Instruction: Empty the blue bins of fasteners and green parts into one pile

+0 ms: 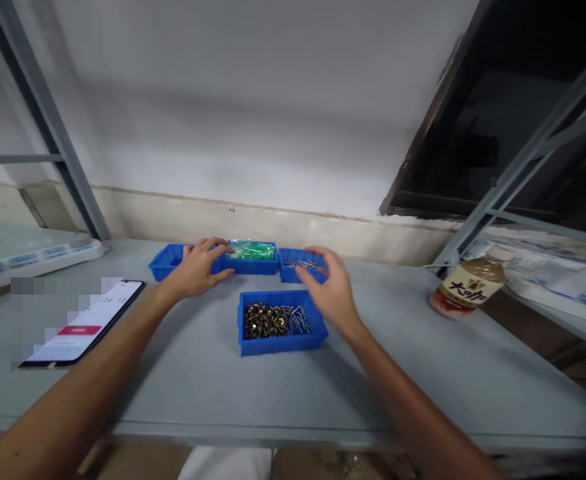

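Four blue bins stand on the grey shelf top. The near bin (pixel 279 343) holds several brass screws mixed with steel nails. Behind it sit three in a row: a left bin (pixel 165 261), a middle bin (pixel 253 267) with green pieces, and a right bin (pixel 295 273) with steel nails. My left hand (pixel 197 267) lies over the left bin, its fingers reaching the middle bin's rim, holding nothing. My right hand (pixel 329 290) hovers over the right bin, fingers spread above the nails, empty as far as I can see.
A phone (pixel 85 323) with a lit screen lies at the left. A brown bottle (pixel 467 287) lies on its side at the right. Grey rack posts (pixel 47 120) rise at both sides, with the wall close behind the bins.
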Demonstrator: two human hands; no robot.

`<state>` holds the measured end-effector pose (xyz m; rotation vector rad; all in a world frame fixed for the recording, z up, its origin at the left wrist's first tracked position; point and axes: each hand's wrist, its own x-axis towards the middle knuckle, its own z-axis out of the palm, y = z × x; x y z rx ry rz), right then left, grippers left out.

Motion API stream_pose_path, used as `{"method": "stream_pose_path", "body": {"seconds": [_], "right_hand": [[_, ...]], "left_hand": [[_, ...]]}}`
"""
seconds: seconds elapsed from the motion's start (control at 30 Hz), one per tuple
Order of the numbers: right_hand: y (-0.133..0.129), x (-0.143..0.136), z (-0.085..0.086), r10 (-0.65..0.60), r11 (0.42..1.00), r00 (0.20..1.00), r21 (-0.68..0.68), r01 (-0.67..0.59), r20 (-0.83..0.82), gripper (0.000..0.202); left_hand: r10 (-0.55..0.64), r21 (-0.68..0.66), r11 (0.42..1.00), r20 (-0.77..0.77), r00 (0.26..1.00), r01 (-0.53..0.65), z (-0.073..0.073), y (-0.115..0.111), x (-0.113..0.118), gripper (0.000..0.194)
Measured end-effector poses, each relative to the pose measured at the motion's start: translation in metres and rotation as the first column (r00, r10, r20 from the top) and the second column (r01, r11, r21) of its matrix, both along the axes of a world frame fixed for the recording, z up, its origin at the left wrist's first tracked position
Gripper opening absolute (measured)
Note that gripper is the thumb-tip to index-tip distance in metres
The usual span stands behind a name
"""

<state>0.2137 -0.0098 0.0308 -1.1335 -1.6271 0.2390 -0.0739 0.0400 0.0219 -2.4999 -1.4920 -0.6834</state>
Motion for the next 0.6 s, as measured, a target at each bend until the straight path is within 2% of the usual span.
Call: {"method": "stream_pose_path", "body": {"seconds": [0.07, 0.1, 0.13, 0.17, 0.23, 0.3, 0.37, 0.5, 0.6], "right_hand": [[0.038, 0.032, 0.0, -0.149, 0.988, 0.988, 0.043, 0.148, 0.034, 0.044], [0.054, 0.048, -0.003, -0.168, 0.986, 0.985, 0.007, 0.168, 0.027, 0.055], [0.066, 0.062, -0.008, -0.137, 0.987, 0.991, -0.079, 0.137, 0.01, 0.069], [0.074, 0.075, -0.013, -0.053, 0.98, 0.998, -0.196, 0.047, -0.026, 0.082], [0.08, 0.092, -0.026, 0.12, 0.919, 0.983, -0.36, -0.162, -0.135, 0.096], [0.078, 0.097, -0.039, 0.226, 0.86, 0.96, -0.43, -0.276, -0.166, 0.103], [0.075, 0.096, -0.048, 0.27, 0.841, 0.949, -0.44, -0.315, -0.163, 0.109], [0.08, 0.089, -0.054, 0.221, 0.886, 0.964, -0.382, -0.263, -0.15, 0.115], [0.088, 0.089, -0.057, 0.196, 0.91, 0.976, -0.353, -0.218, -0.098, 0.116]], "left_hand": [[-0.035, 0.008, 0.999, 0.021, 0.999, 0.035, -0.003, -0.001, 0.007, 0.031], [-0.05, 0.009, 0.999, 0.022, 0.998, 0.05, -0.004, -0.001, 0.009, 0.029], [-0.062, 0.009, 0.998, 0.019, 0.998, 0.062, -0.006, -0.001, 0.011, 0.028], [-0.069, 0.005, 0.998, 0.009, 0.998, 0.069, -0.007, -0.001, 0.012, 0.027], [-0.077, -0.015, 0.997, -0.023, 0.997, 0.077, -0.009, -0.001, 0.015, 0.026], [-0.091, -0.034, 0.995, -0.066, 0.994, 0.089, -0.011, -0.002, 0.017, 0.025], [-0.094, -0.035, 0.995, -0.105, 0.99, 0.091, -0.013, -0.003, 0.02, 0.023], [-0.046, 0.009, 0.999, -0.126, 0.991, 0.047, -0.016, -0.004, 0.024, 0.021], [0.035, 0.04, 0.999, -0.13, 0.991, -0.03, -0.018, -0.004, 0.027, 0.024]]}}
